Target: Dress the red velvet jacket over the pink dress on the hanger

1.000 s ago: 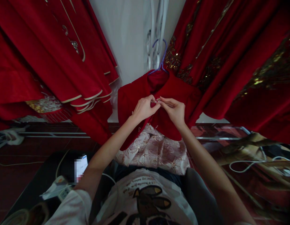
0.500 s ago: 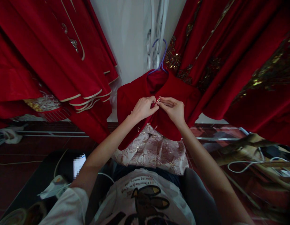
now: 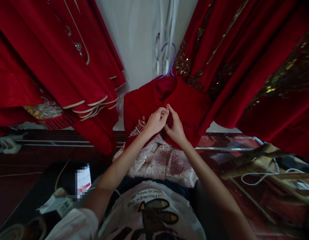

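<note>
A short red jacket [image 3: 142, 95] hangs on a purple hanger [image 3: 173, 63] in front of me, its collar open around the hanger's neck. At the upper front opening, my left hand [image 3: 158, 120] is closed in a pinch on the jacket's front. My right hand [image 3: 175, 126] meets it there, its index fingertip against a small beaded button [image 3: 167, 106] and its thumb lower on the cloth. My fingers partly hide the button. On the jacket's left side in view hangs a beaded tassel ornament [image 3: 139, 127]. Pale pink patterned cloth [image 3: 159, 160] lies over my lap, below the jacket.
Red garments with pale piping [image 3: 89, 90] hang at left. Red garments with gold beadwork [image 3: 274, 83] hang at right. A lit phone [image 3: 84, 180] and a power strip [image 3: 63, 204] lie on a dark surface at lower left. A wooden frame with cords [image 3: 259, 161] stands at right.
My right hand has turned, its index finger now pointing up at the button and its thumb lower. My left hand has shifted slightly down. The tassel ornament on the jacket has come into view.
</note>
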{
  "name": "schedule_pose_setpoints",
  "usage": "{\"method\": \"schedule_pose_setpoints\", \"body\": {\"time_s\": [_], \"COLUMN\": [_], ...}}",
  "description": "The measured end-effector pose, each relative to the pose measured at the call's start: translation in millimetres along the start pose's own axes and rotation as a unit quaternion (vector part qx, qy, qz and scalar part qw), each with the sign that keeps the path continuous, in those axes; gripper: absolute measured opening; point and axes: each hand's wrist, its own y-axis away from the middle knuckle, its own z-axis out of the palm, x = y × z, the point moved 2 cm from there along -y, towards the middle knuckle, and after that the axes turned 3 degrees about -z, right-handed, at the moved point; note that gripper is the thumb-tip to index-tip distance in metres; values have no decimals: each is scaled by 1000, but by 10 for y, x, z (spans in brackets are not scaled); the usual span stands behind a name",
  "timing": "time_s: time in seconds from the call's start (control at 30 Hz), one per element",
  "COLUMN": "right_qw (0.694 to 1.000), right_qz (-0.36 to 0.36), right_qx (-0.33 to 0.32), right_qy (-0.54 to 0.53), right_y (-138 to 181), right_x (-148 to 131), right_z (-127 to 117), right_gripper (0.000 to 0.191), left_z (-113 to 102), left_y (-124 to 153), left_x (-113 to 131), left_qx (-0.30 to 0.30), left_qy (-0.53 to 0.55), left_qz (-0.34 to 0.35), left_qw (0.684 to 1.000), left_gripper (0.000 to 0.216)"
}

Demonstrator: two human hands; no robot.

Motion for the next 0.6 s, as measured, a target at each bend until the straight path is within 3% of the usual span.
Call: {"method": "schedule_pose_setpoints", "body": {"time_s": [0.1, 0.23, 0.37, 0.43, 0.5, 0.6], "right_qw": [998, 983, 969, 960, 951, 942], "right_qz": [42, 179, 223, 219, 207, 194], "right_qx": [-29, -24, 10, -11, -52, -94], "right_qy": [29, 9, -107, -175, -224, -255], "right_y": [120, 133, 49, 26, 25, 36], "right_x": [39, 137, -59, -229, -368, -441], "right_z": [-122, -477, -840, -950, -995, -949], "right_gripper": [73, 46, 33, 36, 39, 40], "left_z": [56, 66, 68, 53, -11, -215], "left_y": [75, 175, 307, 374, 425, 470], "left_x": [-77, -92, -26, -18, -59, -220], "left_qx": [-12, -21, -25, -14, 37, 201], "left_qy": [66, 80, 48, 78, 113, 44], "left_qz": [-24, -60, -60, -61, -64, -56], "left_qw": [997, 995, 997, 995, 991, 977], "left_gripper": [31, 45, 50, 45, 36, 17]}}
